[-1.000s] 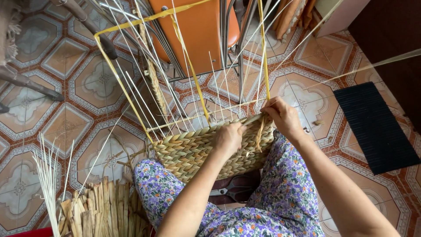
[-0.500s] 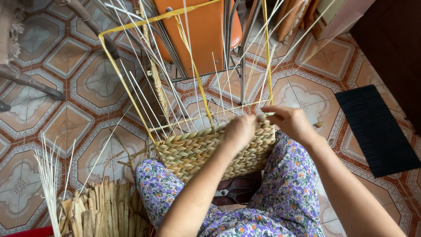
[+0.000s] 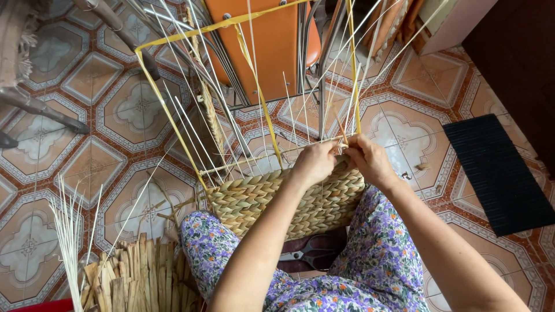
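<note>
The woven basket [image 3: 286,199] rests on the person's lap, near centre, its braided straw wall complete for several rows with pale upright stakes [image 3: 231,104] rising from the rim inside a yellow strip frame [image 3: 167,110]. Step in hand, as judged: working a strand into the top row at the far right rim. The left hand [image 3: 315,162] is closed, pinching fibre at the rim; the right hand [image 3: 370,159] is closed likewise on the strand beside it, the two almost touching. Continuing calls for firm tension and passing between adjacent stakes. Scissors [image 3: 309,254] lie between the knees. Bundled dried straw [image 3: 133,277] lies near left; a dark mat [image 3: 497,173] lies right.
</note>
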